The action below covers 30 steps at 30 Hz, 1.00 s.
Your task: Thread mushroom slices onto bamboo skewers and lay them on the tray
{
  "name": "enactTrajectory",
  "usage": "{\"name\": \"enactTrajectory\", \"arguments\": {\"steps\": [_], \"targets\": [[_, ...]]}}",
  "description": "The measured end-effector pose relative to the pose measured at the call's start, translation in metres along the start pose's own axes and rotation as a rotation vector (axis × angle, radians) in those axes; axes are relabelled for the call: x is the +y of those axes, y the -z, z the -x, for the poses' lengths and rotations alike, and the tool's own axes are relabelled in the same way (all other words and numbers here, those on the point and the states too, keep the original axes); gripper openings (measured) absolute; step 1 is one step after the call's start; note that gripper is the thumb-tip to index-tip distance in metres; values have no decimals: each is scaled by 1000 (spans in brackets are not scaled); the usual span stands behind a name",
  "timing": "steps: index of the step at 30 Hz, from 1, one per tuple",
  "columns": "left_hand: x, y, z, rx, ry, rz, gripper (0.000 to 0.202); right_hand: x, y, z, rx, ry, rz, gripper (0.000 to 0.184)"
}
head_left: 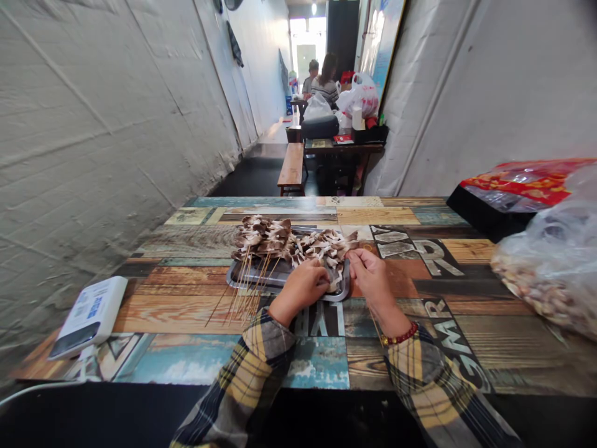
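A metal tray (345, 295) on the table holds grey-brown oyster mushrooms (321, 246), loose and torn on its right side. On its left, mushrooms threaded on bamboo skewers (247, 292) lie stacked, with the sticks jutting over the near rim. My left hand (305, 283) is closed low over the tray, its fingertips at a pale mushroom piece (334, 283). Beside the tray's right edge, my right hand (370, 274) is pinched shut; a thin bamboo skewer (373, 322) runs down under its palm and wrist. A mushroom cap touches or nearly touches its fingertips.
A white device with a cable (91, 317) sits at the table's left. To the right are a clear bag of pale food pieces (550, 267) and a black box (485, 214) with red packaging. Farther back are a bench (292, 165), a loaded table and two seated people.
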State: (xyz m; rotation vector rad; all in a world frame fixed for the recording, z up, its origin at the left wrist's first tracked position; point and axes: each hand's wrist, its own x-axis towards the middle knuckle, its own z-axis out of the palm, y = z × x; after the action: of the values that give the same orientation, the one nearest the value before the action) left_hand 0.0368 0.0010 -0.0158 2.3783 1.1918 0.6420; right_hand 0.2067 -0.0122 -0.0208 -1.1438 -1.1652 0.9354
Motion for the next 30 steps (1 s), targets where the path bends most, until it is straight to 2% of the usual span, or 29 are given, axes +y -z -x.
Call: {"name": "enactTrajectory", "arguments": {"steps": [3, 9, 17, 21, 23, 25, 30], "targets": [[-2, 0, -1, 6, -1, 4, 15, 1, 0, 0, -6, -6, 22, 32], [-4, 5, -2, 59, 84, 60, 17, 3, -1, 1, -10, -8, -13, 33], [-5, 5, 1, -16, 14, -138, 20, 5, -1, 0, -21, -19, -39, 33], [-6, 3, 0, 9, 15, -123, 18, 1, -2, 2, -27, -10, -27, 32], [-6, 3, -1, 67, 55, -47, 17, -1, -2, 3, -30, -6, -21, 32], [-6, 4, -3, 171, 136, 121, 16, -2, -2, 4, -32, -8, -22, 33], [-8, 11, -5, 387, 449, 875, 10, -1, -4, 7, -103, -20, -59, 35]]}}
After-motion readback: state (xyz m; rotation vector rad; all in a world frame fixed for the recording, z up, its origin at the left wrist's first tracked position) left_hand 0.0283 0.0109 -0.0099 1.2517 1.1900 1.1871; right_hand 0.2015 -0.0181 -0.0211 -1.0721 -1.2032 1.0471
